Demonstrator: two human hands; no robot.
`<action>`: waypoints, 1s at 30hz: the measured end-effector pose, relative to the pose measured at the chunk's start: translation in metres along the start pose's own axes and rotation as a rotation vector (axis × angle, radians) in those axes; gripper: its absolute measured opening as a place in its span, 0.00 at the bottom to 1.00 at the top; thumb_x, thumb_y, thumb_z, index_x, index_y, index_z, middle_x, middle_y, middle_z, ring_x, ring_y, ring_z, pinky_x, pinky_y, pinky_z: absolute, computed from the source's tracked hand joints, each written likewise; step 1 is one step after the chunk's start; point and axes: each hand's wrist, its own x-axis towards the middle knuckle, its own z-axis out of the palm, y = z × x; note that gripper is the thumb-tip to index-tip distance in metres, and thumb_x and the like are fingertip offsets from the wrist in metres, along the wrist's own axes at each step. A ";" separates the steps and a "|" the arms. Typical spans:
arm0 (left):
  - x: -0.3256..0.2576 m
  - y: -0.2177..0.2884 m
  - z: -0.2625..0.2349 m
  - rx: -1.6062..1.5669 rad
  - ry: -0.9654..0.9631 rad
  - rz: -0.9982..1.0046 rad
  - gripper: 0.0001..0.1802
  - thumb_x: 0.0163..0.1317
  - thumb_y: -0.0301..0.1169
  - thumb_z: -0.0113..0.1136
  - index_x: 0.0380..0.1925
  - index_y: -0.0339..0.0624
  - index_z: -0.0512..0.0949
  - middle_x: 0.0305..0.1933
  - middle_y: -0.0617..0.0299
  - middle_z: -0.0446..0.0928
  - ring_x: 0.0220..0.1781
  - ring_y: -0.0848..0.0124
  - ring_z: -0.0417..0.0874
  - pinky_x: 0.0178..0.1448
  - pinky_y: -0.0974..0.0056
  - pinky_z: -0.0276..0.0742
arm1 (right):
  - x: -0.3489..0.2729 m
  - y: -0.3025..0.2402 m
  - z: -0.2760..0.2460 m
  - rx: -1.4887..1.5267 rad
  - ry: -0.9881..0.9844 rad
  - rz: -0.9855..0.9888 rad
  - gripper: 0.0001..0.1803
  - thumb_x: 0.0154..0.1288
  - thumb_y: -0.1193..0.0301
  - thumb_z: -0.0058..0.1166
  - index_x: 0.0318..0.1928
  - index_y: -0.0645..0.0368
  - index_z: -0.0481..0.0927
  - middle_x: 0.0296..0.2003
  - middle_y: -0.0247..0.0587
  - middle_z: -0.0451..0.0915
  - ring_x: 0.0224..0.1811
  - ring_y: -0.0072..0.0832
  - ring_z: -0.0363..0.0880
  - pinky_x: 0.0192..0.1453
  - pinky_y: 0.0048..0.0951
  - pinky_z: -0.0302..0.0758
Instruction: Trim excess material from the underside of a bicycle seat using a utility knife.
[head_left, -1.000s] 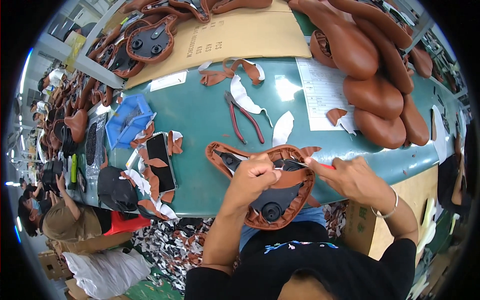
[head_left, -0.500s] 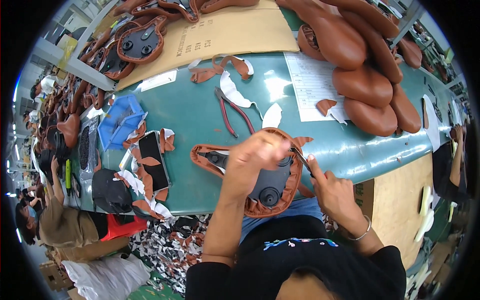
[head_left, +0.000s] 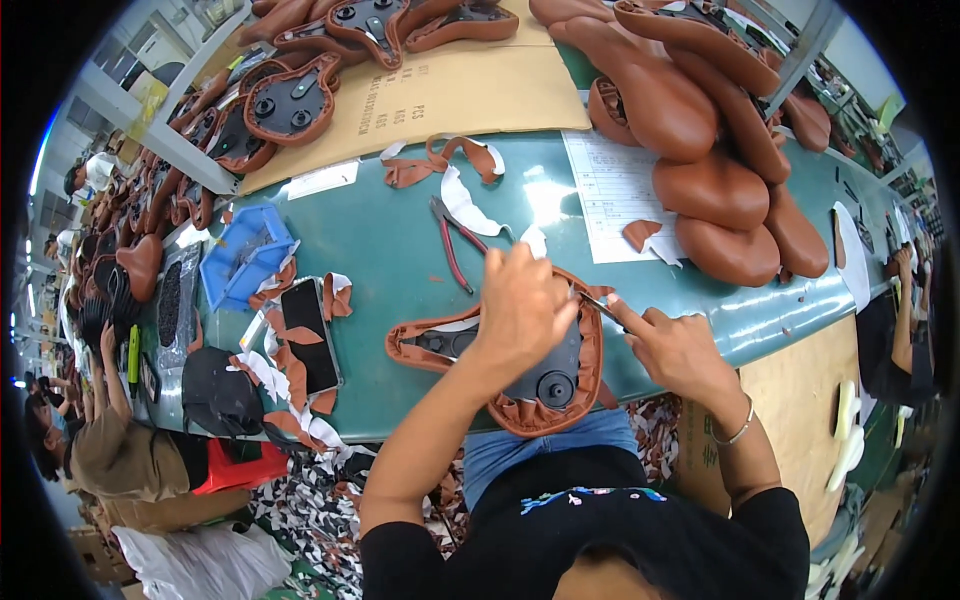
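Note:
Upside down on the green table lies a brown bicycle saddle (head_left: 592, 375), its dark base showing inside the gathered cover edge. My left hand (head_left: 525, 308) is closed above the saddle's far part, its fingertips at the rim; what they pinch is hidden. In my right hand (head_left: 680, 358) is a slim knife (head_left: 608, 310) with a metal blade, its tip at the saddle's upper right rim, close to my left fingers. A brown scrap (head_left: 600, 291) sticks out beside the blade. Red-handled pliers (head_left: 452, 245) lie beyond the saddle, partly behind my left hand.
Finished brown saddles (head_left: 725, 240) are piled at the far right beside a printed sheet (head_left: 607, 190). More sit on cardboard (head_left: 480, 95) at the back. Left are a blue tray (head_left: 245, 258), a phone (head_left: 310, 335), a black cap (head_left: 218, 390) and trimmings. A co-worker (head_left: 130, 445) is at far left.
My left hand has moved up and slightly left into a closed fist over the saddle. The knife in my right hand has tilted flatter against the rim. The whole view has shifted slightly.

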 end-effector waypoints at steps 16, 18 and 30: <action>-0.056 -0.010 -0.013 -2.027 0.617 -0.886 0.28 0.71 0.49 0.33 0.36 0.39 0.79 0.55 0.51 0.75 0.61 0.63 0.67 0.67 0.59 0.53 | 0.005 0.025 -0.014 -0.104 0.013 -0.055 0.27 0.58 0.66 0.55 0.59 0.35 0.69 0.20 0.38 0.74 0.19 0.38 0.75 0.22 0.37 0.65; -0.082 0.027 -0.019 -1.669 0.472 -1.067 0.30 0.71 0.48 0.31 0.33 0.39 0.81 0.53 0.49 0.76 0.61 0.59 0.68 0.69 0.56 0.54 | 0.029 0.044 -0.024 -0.042 -0.035 -0.169 0.25 0.58 0.66 0.55 0.57 0.33 0.71 0.20 0.36 0.73 0.20 0.35 0.74 0.23 0.36 0.64; -0.072 -0.046 -0.143 -2.021 0.763 0.077 0.30 0.71 0.48 0.33 0.16 0.44 0.73 0.26 0.59 0.74 0.41 0.65 0.69 0.57 0.56 0.62 | -0.038 0.002 -0.022 -0.143 -0.148 -0.095 0.32 0.56 0.73 0.49 0.64 0.52 0.63 0.17 0.42 0.72 0.16 0.36 0.73 0.22 0.37 0.65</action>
